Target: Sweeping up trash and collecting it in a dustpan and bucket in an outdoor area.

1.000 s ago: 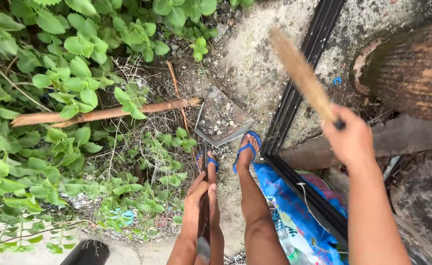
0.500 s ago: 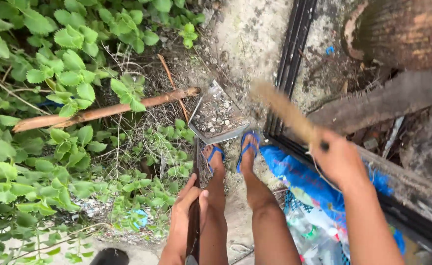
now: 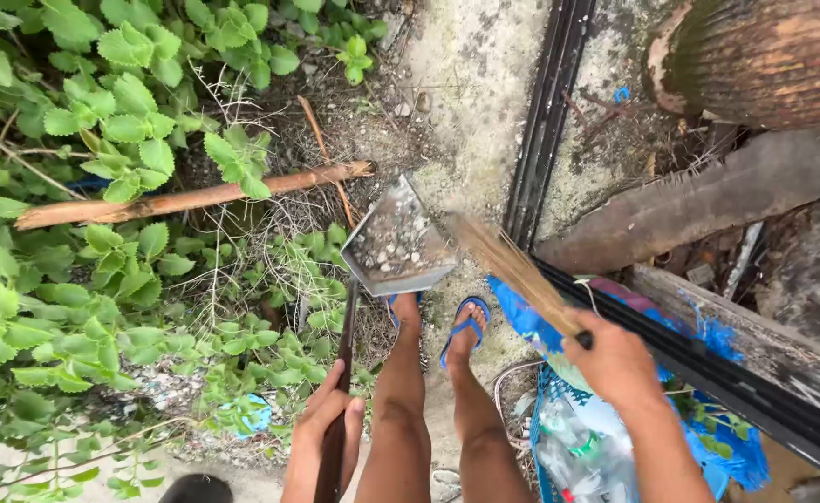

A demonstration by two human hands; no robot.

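The left hand (image 3: 324, 430) is wrapped tight around the long handle of a metal dustpan (image 3: 394, 244), tipped toward the leafy plants (image 3: 102, 186) with gravel in it, just ahead of the sandalled feet (image 3: 438, 321). The right hand (image 3: 613, 359) is closed round a straw hand broom (image 3: 512, 270), bristles at the pan's near edge, as if to sweep grit off.

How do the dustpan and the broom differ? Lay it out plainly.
The dustpan is a flat grey metal tray; the broom is a tan bundle of stiff fibres. The dustpan carries small stones and grit; the broom carries nothing. The dustpan's long dark handle is in the left hand; the short broom is gripped by the right hand. Both hang above the ground near the feet.
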